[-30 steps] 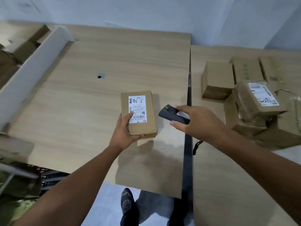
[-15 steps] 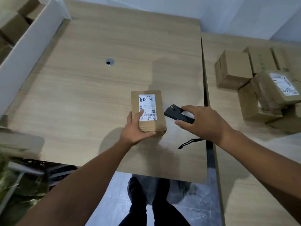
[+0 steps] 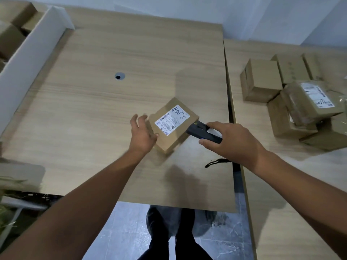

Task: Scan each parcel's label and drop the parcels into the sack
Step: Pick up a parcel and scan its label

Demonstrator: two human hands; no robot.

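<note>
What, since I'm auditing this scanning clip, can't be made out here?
Parcel label: print too small and blurred in the head view.
Left hand: its hold on the parcel is lost in motion blur.
Scanner: rear covered by the right hand.
Parcel pile: cut off by the right edge.
Sack: not plainly in view.

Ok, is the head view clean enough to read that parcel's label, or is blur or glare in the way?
Head view: no glare on the label; barcodes and handwriting show, fine print too small. Head view: the left hand is motion-blurred, the scanner in the right hand crisper. Head view: soft shadows on the table, its edges bowed by the lens.
</note>
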